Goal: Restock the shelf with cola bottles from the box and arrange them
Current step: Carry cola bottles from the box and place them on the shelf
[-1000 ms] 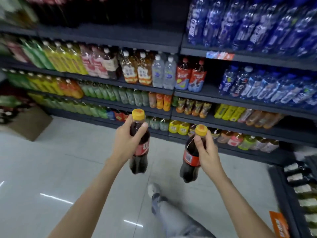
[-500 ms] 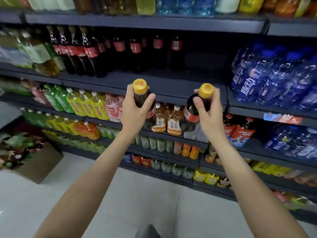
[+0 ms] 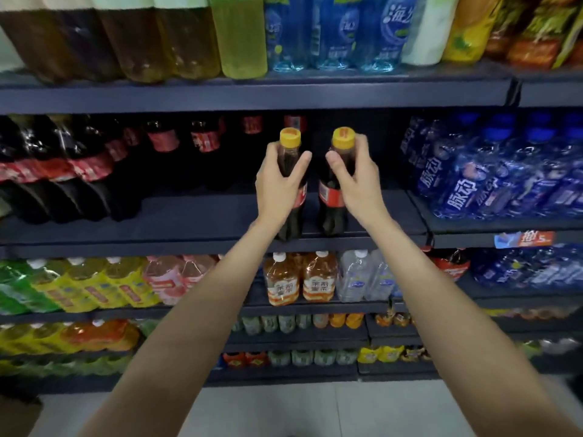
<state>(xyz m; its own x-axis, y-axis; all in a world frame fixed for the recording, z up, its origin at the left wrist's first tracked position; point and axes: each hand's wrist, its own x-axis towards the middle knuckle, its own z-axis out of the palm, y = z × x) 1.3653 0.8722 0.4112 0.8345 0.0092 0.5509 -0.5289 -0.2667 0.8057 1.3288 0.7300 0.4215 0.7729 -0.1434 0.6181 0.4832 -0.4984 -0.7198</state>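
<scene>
I hold two cola bottles with yellow caps and red labels, upright and side by side at the front of the dark shelf (image 3: 189,216). My left hand (image 3: 279,184) grips the left cola bottle (image 3: 289,143) round its neck and shoulder. My right hand (image 3: 358,178) grips the right cola bottle (image 3: 331,197) the same way. Both bottle bases are at the shelf's front edge; whether they rest on it I cannot tell. More cola bottles (image 3: 79,171) stand in rows at the left and back of this shelf.
Blue water bottles (image 3: 492,171) fill the shelf to the right. Large tea and juice bottles (image 3: 189,36) sit on the shelf above. Orange tea bottles (image 3: 299,279) and other drinks line the lower shelves. A cardboard box corner (image 3: 15,414) shows at bottom left.
Both hands have risen with their bottles from waist height to the cola shelf and come closer together. The view has tilted up from the floor to the shelves.
</scene>
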